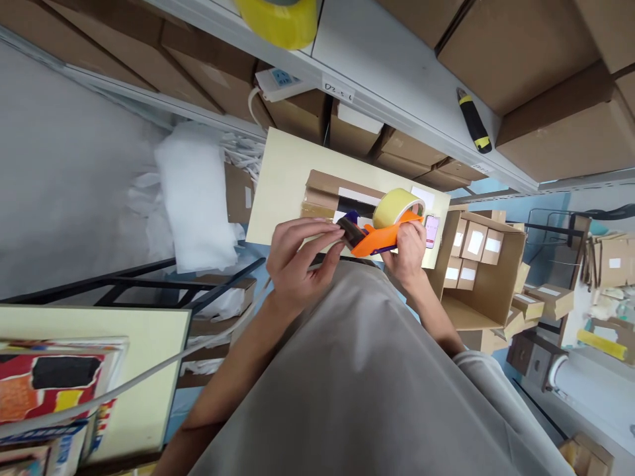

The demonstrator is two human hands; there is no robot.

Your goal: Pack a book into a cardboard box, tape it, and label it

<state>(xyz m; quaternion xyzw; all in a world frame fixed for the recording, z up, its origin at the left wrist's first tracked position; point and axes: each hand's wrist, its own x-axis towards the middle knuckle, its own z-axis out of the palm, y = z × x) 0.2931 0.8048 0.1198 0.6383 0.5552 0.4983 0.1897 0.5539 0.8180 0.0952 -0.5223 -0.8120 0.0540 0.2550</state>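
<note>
An orange tape dispenser (380, 239) with a yellowish tape roll (395, 205) is held in front of my chest, above a pale table (278, 178). My right hand (409, 250) is wrapped round its handle end. My left hand (297, 261) pinches the dark front end of the dispenser with fingertips and thumb. On the table just beyond lies a brown cardboard parcel (322, 192) with a white label. A phone (431, 231) lies by the dispenser's right end.
An open carton (489, 277) with several small labelled boxes stands right of the table. Shelves above hold cardboard boxes, a yellow tape roll (282, 20), a power strip (278, 82) and a black-yellow utility knife (473, 122). White padding (196, 195) lies left. Another table with printed boxes (59, 390) is lower left.
</note>
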